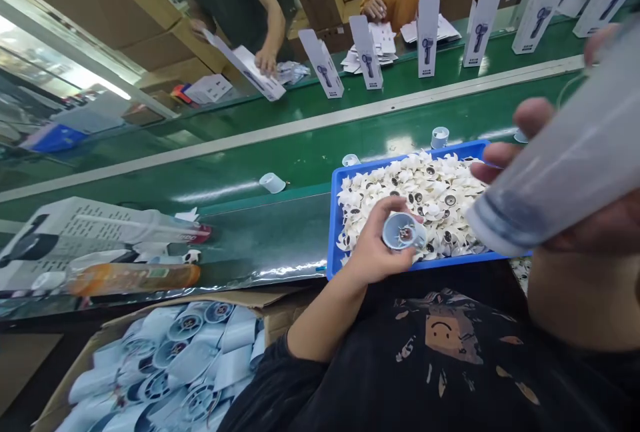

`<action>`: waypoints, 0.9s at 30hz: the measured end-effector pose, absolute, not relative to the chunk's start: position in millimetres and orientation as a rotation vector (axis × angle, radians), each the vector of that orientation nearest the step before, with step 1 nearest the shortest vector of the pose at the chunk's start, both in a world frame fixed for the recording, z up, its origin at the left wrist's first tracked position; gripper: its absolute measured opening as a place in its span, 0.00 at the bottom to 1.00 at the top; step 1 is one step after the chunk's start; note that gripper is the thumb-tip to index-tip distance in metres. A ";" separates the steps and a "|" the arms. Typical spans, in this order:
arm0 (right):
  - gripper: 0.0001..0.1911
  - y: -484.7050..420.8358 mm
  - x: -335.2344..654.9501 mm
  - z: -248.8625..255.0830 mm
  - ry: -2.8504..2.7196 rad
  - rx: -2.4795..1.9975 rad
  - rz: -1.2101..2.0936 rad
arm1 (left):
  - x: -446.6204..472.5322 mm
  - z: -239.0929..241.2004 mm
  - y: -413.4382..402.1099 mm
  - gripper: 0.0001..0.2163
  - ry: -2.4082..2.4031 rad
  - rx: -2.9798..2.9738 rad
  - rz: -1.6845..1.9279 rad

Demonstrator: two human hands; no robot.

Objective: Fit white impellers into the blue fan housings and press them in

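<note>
My left hand (376, 245) is closed around a small light-blue cylindrical fan housing (403, 231), held over the near edge of a blue tray (334, 219) heaped with several small white fan blades (430, 192). My right hand (580, 179) is raised close to the camera, wrapped around a translucent plastic bottle (560, 165) that is blurred and tilted toward me. The bottle hides part of the tray's right side.
A cardboard box (165, 365) of several light-blue housings sits at lower left. A green conveyor belt (280, 159) carries loose housings (273, 183) and upright white product boxes (427, 35). Two other people work across the belt, handling boxes and leaflets. An orange bottle (133, 277) lies at left.
</note>
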State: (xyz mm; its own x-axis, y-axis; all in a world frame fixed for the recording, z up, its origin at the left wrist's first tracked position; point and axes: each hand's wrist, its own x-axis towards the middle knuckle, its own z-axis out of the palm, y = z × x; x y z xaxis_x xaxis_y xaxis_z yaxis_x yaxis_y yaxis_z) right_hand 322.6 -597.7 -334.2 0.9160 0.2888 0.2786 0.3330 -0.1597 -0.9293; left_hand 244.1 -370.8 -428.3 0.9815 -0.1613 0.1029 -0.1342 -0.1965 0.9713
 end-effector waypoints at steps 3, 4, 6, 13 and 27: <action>0.25 -577.9 318.5 -333.7 -0.334 -1.268 0.063 | 248.1 -412.5 -394.7 0.24 -0.450 2.082 0.067; 0.25 -574.4 317.1 -335.0 -0.296 -1.188 0.072 | 249.6 -407.8 -401.2 0.22 -0.513 2.126 0.090; 0.28 -571.6 314.4 -337.3 -0.252 -1.189 0.047 | 251.5 -402.1 -411.3 0.19 -0.570 2.123 0.129; 0.35 -574.8 309.9 -336.0 -0.219 -1.287 0.112 | 248.9 -407.4 -427.1 0.16 -0.562 1.956 0.198; 0.38 -572.2 307.8 -336.3 -0.081 -1.314 0.041 | 252.1 -409.4 -433.1 0.11 -0.585 1.912 0.212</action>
State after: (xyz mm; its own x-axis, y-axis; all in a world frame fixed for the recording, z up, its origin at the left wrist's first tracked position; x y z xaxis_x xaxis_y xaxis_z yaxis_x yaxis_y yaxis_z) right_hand 307.8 -572.2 -336.3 0.9964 0.0762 0.0364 0.0159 0.2541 -0.9671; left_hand 252.1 -433.1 -409.4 0.8635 -0.2993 0.4060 -0.4898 -0.3048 0.8169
